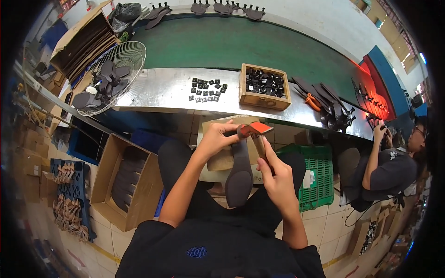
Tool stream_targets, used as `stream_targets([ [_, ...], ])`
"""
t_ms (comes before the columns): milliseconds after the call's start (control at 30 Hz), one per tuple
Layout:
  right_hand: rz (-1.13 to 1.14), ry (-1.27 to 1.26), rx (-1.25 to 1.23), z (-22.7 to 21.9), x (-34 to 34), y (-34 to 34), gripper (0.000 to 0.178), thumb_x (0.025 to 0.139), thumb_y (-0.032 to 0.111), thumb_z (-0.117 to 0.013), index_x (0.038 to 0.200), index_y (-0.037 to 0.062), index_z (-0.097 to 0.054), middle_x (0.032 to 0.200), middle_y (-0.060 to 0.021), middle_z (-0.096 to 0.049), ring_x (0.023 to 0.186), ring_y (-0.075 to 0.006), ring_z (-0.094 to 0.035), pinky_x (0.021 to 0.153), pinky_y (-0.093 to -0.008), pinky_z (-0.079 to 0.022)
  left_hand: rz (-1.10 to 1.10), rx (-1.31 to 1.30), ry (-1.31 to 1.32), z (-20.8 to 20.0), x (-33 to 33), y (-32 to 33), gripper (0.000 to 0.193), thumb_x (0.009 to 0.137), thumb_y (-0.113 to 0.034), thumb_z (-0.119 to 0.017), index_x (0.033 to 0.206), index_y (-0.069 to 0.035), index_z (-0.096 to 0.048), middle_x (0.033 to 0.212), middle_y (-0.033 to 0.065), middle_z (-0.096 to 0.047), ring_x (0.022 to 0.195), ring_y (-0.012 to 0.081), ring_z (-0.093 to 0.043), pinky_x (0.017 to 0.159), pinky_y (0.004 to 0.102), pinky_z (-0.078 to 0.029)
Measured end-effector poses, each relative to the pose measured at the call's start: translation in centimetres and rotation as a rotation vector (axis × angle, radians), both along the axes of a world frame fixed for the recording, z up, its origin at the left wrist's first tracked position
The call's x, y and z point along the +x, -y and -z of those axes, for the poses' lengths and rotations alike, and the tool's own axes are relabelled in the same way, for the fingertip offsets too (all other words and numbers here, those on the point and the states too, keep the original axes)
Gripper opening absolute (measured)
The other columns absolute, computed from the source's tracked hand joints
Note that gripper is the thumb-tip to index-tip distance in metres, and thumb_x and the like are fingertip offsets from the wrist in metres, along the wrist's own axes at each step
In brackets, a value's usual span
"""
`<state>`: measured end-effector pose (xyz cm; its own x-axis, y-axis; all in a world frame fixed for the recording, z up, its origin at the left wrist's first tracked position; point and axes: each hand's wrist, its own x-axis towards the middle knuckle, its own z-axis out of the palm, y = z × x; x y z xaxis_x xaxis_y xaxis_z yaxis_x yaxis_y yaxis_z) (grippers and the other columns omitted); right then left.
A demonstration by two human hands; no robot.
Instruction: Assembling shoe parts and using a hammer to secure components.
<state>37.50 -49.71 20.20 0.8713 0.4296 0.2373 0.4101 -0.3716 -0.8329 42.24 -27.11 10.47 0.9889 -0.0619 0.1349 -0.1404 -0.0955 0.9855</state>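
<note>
Between my knees, a dark grey shoe sole (239, 183) hangs with its broad end down. The fingers of my left hand (217, 137) are closed round its narrow upper end, which is partly hidden. My right hand (278, 178) grips the wooden handle of a hammer (262, 127) with a red head. That head lies across the top of the sole, close to my left fingertips; whether it touches is unclear. Behind the sole is a pale work stand (218, 160), mostly covered by my hands and the sole.
On the metal-edged bench ahead lie small black square pieces (206, 90), a wooden box (264, 104) of similar pieces, orange-handled pliers (312, 102) and dark soles (331, 104). A wire basket (134, 51) holds more. Cardboard box (139, 199) left; green crate (320, 185) and a co-worker (391, 167) right.
</note>
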Motion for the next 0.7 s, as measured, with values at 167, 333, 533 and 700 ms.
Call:
stream_targets([
  [167,0.081,0.034,0.015,-0.8,-1.3,-0.1,0.052,0.099,0.005,-0.058,0.149,0.0071,-0.047,0.085,-0.0134,-0.066,0.071,-0.0146,-0.061,0.068,-0.0285,-0.050,-0.058,-0.039,-0.079,-0.9,-0.8,0.7,0.023,0.083,-0.012,-0.079,0.104,-0.003,-0.077,0.087,0.0070,-0.076,0.105,0.0079,-0.062,0.120,0.0391,-0.033],
  [333,0.024,0.105,-0.021,-1.4,-0.5,0.5,0.052,0.099,0.003,-0.059,0.149,0.0033,-0.046,0.096,-0.0159,-0.069,0.075,-0.0180,-0.064,0.069,-0.0288,-0.051,-0.022,0.212,0.032,0.5,-1.8,0.4,0.071,0.083,-0.022,-0.080,0.141,0.000,-0.047,0.118,0.0065,-0.072,0.128,0.0222,-0.057,0.121,0.0423,-0.030],
  [533,0.042,0.288,0.043,-5.2,-1.9,0.6,0.041,0.095,0.000,-0.063,0.135,-0.0055,-0.057,0.110,-0.0240,-0.069,0.093,-0.0287,-0.070,0.085,-0.0360,-0.054,-0.103,0.652,0.136,0.1,-2.6,0.2,0.123,0.084,-0.042,-0.078,0.155,0.004,0.011,0.147,0.0052,-0.055,0.144,0.0302,-0.040,0.125,0.0477,-0.018],
  [700,-0.072,0.170,-0.131,-3.3,0.3,0.4,0.045,0.094,-0.002,-0.063,0.138,-0.0034,-0.055,0.113,-0.0234,-0.069,0.095,-0.0326,-0.071,0.083,-0.0333,-0.054,-0.064,0.661,0.045,-0.9,-2.0,-0.3,0.116,0.084,-0.042,-0.076,0.157,0.002,0.002,0.148,0.0042,-0.054,0.145,0.0307,-0.038,0.124,0.0502,-0.017],
])
